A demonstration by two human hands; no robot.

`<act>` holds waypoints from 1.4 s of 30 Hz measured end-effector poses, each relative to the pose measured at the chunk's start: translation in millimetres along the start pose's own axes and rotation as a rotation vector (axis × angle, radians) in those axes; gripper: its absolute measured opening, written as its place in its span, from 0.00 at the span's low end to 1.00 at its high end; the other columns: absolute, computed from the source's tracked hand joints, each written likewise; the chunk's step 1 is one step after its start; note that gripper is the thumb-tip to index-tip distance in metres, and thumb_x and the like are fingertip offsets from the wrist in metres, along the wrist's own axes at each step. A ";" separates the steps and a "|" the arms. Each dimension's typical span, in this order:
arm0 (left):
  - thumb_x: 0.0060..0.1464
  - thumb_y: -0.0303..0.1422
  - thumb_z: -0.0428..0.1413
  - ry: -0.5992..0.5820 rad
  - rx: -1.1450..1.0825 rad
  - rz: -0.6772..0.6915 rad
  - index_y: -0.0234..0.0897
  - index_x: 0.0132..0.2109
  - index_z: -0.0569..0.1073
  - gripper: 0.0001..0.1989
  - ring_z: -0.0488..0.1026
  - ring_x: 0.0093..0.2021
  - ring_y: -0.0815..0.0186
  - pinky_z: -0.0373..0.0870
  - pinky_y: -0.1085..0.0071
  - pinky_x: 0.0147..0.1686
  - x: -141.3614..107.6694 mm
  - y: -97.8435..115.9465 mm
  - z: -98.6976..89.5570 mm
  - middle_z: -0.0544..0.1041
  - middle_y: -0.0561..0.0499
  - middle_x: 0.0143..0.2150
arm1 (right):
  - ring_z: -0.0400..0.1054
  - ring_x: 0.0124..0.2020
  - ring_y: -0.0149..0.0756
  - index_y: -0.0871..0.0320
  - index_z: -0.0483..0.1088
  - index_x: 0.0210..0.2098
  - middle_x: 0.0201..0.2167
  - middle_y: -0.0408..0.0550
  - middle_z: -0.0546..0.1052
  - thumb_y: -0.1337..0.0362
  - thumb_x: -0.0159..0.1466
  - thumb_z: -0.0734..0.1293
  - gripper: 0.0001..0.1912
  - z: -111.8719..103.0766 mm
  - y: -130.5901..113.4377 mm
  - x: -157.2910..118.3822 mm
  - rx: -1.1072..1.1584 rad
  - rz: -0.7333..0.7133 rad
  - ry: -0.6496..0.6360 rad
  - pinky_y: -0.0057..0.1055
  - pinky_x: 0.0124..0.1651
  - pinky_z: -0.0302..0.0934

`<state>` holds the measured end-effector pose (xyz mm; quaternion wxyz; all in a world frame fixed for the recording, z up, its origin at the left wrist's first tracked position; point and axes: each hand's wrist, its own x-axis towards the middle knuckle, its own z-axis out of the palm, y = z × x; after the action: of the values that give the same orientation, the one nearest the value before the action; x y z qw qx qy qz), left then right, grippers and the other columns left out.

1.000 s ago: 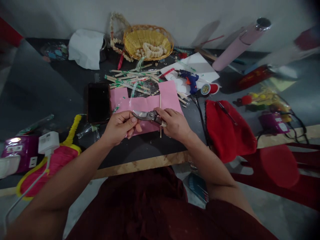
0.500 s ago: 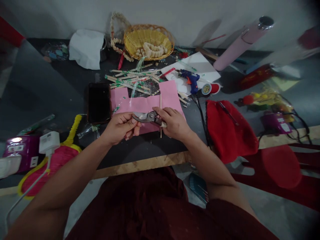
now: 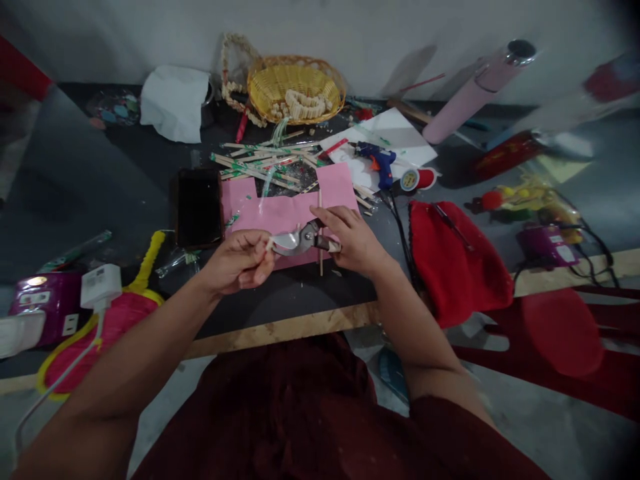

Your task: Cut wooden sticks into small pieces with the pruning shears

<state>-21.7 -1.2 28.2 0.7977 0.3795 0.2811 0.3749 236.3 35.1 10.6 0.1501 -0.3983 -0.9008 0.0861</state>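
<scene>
My right hand (image 3: 356, 241) is wrapped round the handles of the pruning shears (image 3: 307, 236), with the blades pointing left. Between the fingertips of my left hand (image 3: 239, 261) is a short pale piece of stick (image 3: 270, 245), close to the blade tips. Both hands are over the near part of a cut sheet of pink paper (image 3: 280, 210). A pale stick (image 3: 321, 263) lies under the shears, partly hidden by them. Beyond the paper is a loose pile of chopsticks (image 3: 255, 163), some with green wrappers.
A phone (image 3: 199, 208) lies left of the paper. Behind stands a wicker basket (image 3: 265, 73) with small pale pieces. To the right are a blue glue gun (image 3: 379, 160), a red thread spool (image 3: 426, 179), a red cloth (image 3: 450, 267) and a pink flask (image 3: 465, 103).
My left hand has drawn slightly left and turned, so the short stick piece now shows at its fingertips. The shears' blades are more exposed and have shifted slightly right.
</scene>
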 end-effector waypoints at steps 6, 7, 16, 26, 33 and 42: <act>0.51 0.37 0.63 0.142 0.009 0.062 0.32 0.31 0.72 0.12 0.53 0.11 0.81 0.51 0.84 0.11 7.0 -1.2 0.9 0.72 0.53 0.18 | 0.62 0.54 0.51 0.55 0.51 0.65 0.55 0.58 0.68 0.51 0.63 0.64 0.35 0.0 29.1 -4.2 -0.070 0.417 0.187 0.46 0.51 0.62; 0.50 0.37 0.63 0.169 0.034 0.033 0.32 0.31 0.73 0.12 0.55 0.12 0.81 0.52 0.84 0.12 9.2 -2.9 1.9 0.72 0.53 0.19 | 0.63 0.53 0.52 0.55 0.53 0.65 0.54 0.59 0.69 0.48 0.62 0.64 0.36 0.5 33.6 -5.0 -0.090 0.476 0.195 0.46 0.49 0.62; 0.53 0.37 0.60 0.244 0.353 0.036 0.32 0.37 0.73 0.11 0.59 0.17 0.79 0.58 0.81 0.17 16.8 -14.6 -0.2 0.75 0.51 0.27 | 0.63 0.49 0.55 0.59 0.62 0.59 0.48 0.63 0.71 0.48 0.62 0.64 0.32 6.8 47.7 -11.7 -0.199 0.590 0.156 0.53 0.48 0.60; 0.58 0.40 0.53 0.224 0.989 0.160 0.36 0.40 0.74 0.12 0.73 0.30 0.68 0.66 0.75 0.31 15.5 -19.4 -4.0 0.79 0.51 0.31 | 0.65 0.31 0.33 0.58 0.68 0.35 0.29 0.46 0.72 0.50 0.71 0.50 0.23 -18.8 -31.0 9.4 0.528 0.284 -0.065 0.30 0.36 0.58; 0.61 0.37 0.50 0.140 1.195 0.150 0.40 0.41 0.74 0.10 0.75 0.33 0.67 0.64 0.74 0.35 16.4 -19.2 -5.1 0.79 0.53 0.34 | 0.61 0.26 0.27 0.59 0.65 0.31 0.23 0.39 0.66 0.49 0.70 0.53 0.22 -2.9 -43.3 15.9 0.780 0.215 -0.263 0.26 0.31 0.52; 0.59 0.29 0.47 0.044 1.403 0.246 0.40 0.35 0.71 0.09 0.72 0.29 0.68 0.60 0.75 0.29 16.9 -17.6 2.4 0.77 0.54 0.30 | 0.59 0.24 0.25 0.60 0.68 0.31 0.22 0.39 0.67 0.53 0.69 0.56 0.20 6.3 -43.2 10.0 0.997 0.178 -0.254 0.24 0.28 0.54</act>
<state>-3.7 3.9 12.4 0.3114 0.8247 0.4275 0.2004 197.9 13.4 18.6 0.2031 -0.3397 -0.7241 0.5648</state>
